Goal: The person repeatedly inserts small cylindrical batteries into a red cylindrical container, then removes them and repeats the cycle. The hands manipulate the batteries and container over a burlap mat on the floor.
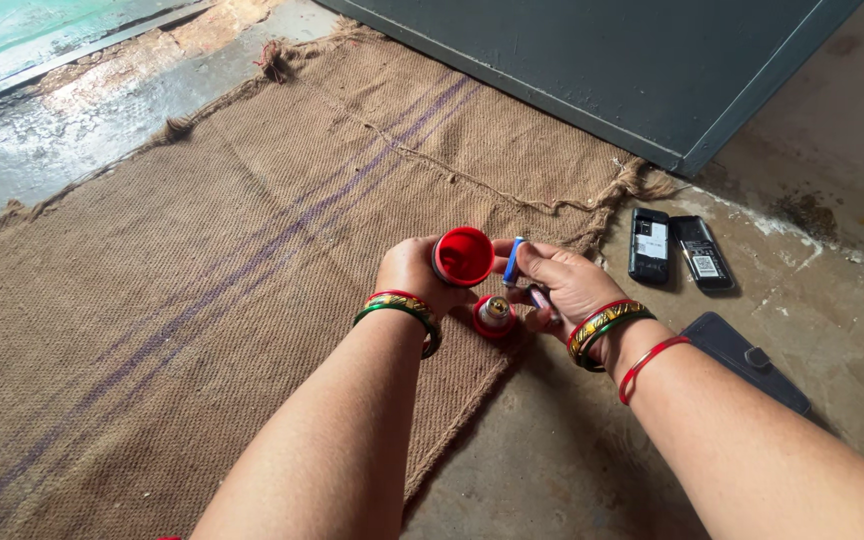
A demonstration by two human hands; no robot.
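Our left hand (414,272) grips a red cap (464,256); right hand (562,283) pinches a blue-handled tool (513,262), w/ fingers closed.

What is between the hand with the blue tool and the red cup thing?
Nothing visible. The right hand holds a blue-tipped tool right beside the open red cap that the left hand holds. Only a small gap separates them. Another red piece lies lower down, on the mat.

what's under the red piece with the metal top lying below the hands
The red piece with the metal top rests on the burlap mat near its edge. The left hand and right hand cover its sides, so nothing else shows beneath.
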